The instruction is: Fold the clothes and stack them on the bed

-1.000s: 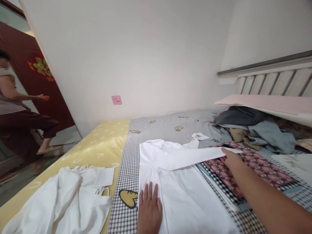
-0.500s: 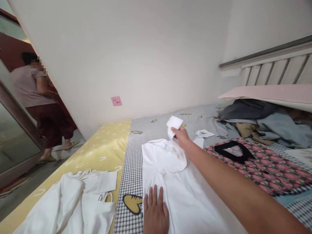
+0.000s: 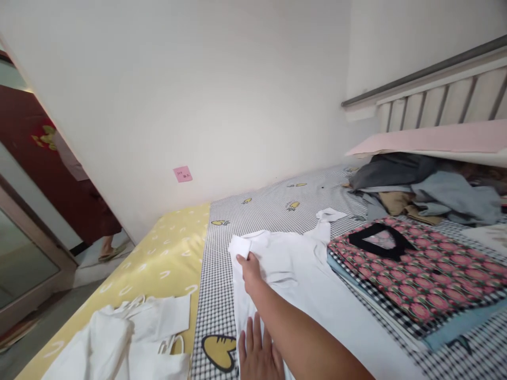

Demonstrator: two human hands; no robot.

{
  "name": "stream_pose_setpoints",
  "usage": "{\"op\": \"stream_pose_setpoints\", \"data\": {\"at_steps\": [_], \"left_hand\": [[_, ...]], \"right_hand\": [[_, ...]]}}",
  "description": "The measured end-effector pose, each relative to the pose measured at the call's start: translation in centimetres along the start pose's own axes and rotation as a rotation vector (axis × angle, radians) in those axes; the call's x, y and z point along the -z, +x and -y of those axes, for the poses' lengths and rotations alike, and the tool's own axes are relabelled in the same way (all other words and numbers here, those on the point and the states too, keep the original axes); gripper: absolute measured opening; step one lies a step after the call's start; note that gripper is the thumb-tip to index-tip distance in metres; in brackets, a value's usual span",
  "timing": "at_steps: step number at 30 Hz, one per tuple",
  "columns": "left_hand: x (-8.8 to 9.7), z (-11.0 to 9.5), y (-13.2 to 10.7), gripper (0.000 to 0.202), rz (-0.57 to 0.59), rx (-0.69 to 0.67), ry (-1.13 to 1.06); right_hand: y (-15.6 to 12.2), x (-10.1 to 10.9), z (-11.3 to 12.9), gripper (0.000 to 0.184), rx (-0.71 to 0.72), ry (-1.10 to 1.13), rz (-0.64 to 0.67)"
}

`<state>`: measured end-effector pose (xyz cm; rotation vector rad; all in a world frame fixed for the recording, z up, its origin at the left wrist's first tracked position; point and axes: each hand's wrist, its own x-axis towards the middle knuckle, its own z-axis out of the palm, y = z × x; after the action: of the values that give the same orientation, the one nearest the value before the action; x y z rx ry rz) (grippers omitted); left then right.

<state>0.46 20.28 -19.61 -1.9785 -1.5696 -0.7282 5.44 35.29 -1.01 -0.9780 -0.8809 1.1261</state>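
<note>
A white long-sleeved shirt (image 3: 317,285) lies spread on the checked bedspread in front of me. My right hand (image 3: 250,269) pinches the cuff of one sleeve (image 3: 240,246) and holds it over the shirt's upper left edge. Nearer to me, my left hand (image 3: 259,351) rests flat on the shirt with fingers stretched out, partly behind my right forearm. The other sleeve's cuff (image 3: 331,214) lies on the bedspread beyond the shirt's right shoulder.
White garments with straps (image 3: 158,322) lie on the yellow cloth (image 3: 174,232) at left. On the right are a stack of folded clothes with a pink patterned top (image 3: 428,274) and a heap of clothes (image 3: 455,195). A person's leg (image 3: 106,245) shows in the doorway.
My right hand has carried the cuff leftward and toward me, across the shirt. My left hand stays flat on it. The person in the doorway has moved mostly behind the wall.
</note>
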Motion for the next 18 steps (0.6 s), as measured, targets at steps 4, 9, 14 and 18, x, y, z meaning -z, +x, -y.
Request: {"op": "stream_pose_setpoints", "data": {"at_steps": [4,9,14,18], "left_hand": [[0.1,0.5,-0.2,0.059,0.017,-0.032,0.003],[0.5,0.6,-0.1,0.057,0.025,-0.069,-0.001],[1.3,-0.4,0.7,0.055,-0.047,-0.006,-0.004],[2.1,-0.9,1.1,0.06,-0.066,-0.021,0.017]], "right_hand": [[0.2,-2.8,1.7,0.041,0.012,0.224,0.079],[-2.0,-3.1,0.6,0.031,-0.051,0.317,0.141],[1.0,1.1,1.5,0.025,-0.092,0.2,0.044],[3.3,7.8,2.6,0.018,-0.148,-0.069,-0.066]]}}
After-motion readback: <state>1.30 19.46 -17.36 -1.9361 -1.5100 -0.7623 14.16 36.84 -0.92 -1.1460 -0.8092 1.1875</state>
